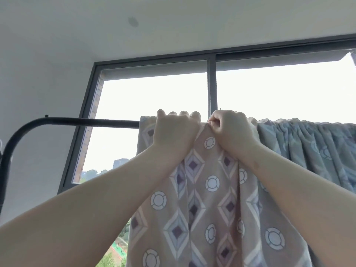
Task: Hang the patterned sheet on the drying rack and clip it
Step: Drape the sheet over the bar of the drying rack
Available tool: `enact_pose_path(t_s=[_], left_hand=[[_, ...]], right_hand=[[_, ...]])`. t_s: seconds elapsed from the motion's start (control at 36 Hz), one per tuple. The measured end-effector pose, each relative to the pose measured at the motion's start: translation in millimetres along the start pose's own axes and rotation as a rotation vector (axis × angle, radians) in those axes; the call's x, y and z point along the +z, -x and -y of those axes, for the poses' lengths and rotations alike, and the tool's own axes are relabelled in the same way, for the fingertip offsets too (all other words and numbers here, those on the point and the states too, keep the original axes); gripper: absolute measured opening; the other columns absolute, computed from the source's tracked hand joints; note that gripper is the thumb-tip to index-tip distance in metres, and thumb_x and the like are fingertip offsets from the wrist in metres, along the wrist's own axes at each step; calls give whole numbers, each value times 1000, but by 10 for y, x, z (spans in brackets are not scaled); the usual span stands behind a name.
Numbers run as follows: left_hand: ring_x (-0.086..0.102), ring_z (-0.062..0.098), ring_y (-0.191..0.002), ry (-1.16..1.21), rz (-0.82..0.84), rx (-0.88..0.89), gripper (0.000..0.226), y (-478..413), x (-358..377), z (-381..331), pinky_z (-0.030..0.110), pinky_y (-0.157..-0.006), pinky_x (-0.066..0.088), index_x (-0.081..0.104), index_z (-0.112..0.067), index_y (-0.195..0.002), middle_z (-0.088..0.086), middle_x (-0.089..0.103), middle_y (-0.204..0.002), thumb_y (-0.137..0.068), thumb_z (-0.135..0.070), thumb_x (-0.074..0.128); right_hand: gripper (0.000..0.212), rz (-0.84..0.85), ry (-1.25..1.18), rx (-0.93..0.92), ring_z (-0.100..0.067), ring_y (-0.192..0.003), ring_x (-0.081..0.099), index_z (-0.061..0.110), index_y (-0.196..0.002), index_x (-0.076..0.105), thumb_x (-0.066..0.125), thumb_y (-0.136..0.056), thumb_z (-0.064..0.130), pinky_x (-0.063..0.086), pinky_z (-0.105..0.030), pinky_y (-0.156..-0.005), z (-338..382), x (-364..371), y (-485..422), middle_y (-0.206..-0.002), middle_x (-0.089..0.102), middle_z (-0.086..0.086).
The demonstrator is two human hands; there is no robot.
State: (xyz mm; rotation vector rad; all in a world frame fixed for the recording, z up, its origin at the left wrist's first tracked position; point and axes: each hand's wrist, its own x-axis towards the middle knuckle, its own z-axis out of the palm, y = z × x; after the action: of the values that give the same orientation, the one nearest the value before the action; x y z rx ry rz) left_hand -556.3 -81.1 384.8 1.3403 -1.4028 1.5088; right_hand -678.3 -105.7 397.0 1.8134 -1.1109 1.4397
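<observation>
1. Patterned sheet (212,189) hangs over the drying rack bar (86,121), bunched rightward; bar's left stretch is bare.
2. Left hand (174,130): fingers curled over the sheet's top fold on the bar, likely anchoring it against sliding.
3. Right hand (233,128): pinches a fold at the bar, probably to spread it.
4. Clipping not yet done.
</observation>
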Motion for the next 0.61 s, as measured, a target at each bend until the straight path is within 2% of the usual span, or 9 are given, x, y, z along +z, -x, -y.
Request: enact_pose_path(t_s=[0.06,0.11,0.25,0.31,0.36,0.39,0.47,0.56,0.61], left_hand=[[55,30,-88,129,-13,-56,13,-29,25,87,34,-71,27,41,-13,-98,0,47,-82,-92,-5,33],[54,31,-79,292,-31,-153,7,-67,58,250,34,-67,34,40,-10,-93,1,46,-75,-93,-9,33],[52,29,-81,503,-70,-565,23,-87,14,758,34,-69,37,50,-2,-106,6,49,-81,-94,-18,39],[54,23,-66,723,-29,-772,25,-94,-37,891,27,-58,39,54,0,-98,5,51,-65,-95,-17,37],[52,15,-39,1017,18,-990,30,-85,-82,998,19,-39,40,52,0,-75,3,49,-34,-95,-16,36],[52,15,-36,1132,30,-1055,31,-72,-84,1057,17,-39,41,49,-5,-67,1,47,-27,-94,-16,38],[51,20,-57,1229,53,-1104,23,-81,-34,1220,29,-62,45,47,-9,-65,8,54,-50,-88,-11,42],[49,20,-56,1227,178,-1017,15,-83,-33,1358,27,-57,42,51,-7,-66,8,51,-65,-81,-6,48],[53,21,-54,1266,367,-918,12,-94,-59,1426,24,-51,46,59,-4,-74,11,58,-67,-82,-11,54]], right_hand=[[23,-27,28,1,-23,-90,55,23,-86,59,38,-95,19,26,-40,-87,-22,7,-16,-87,67,1],[21,-44,65,-3,-22,-85,51,22,-86,54,36,-96,15,23,-39,-82,-51,-1,-19,-84,65,1],[17,-55,136,15,-23,-88,50,18,-89,48,34,-95,8,28,-43,-88,-150,35,-21,-80,58,1],[18,-47,159,41,-23,-89,48,16,-93,49,32,-95,10,28,-44,-90,-151,44,-10,-78,56,1],[18,-35,172,66,-24,-92,48,14,-97,48,30,-95,15,28,-44,-90,-92,34,15,-75,50,2],[19,-29,180,79,-25,-96,49,13,-99,48,30,-95,17,28,-44,-91,-47,29,26,-76,51,2],[22,-9,186,116,-27,-110,48,13,-105,47,30,-94,21,25,-48,-99,120,38,33,-92,60,-3],[19,-16,90,68,-25,-116,44,19,-99,47,29,-94,21,17,-53,-105,325,99,28,-87,56,4],[22,-4,17,-34,-22,-117,43,23,-104,48,28,-96,26,14,-51,-108,505,140,35,-89,54,8]])
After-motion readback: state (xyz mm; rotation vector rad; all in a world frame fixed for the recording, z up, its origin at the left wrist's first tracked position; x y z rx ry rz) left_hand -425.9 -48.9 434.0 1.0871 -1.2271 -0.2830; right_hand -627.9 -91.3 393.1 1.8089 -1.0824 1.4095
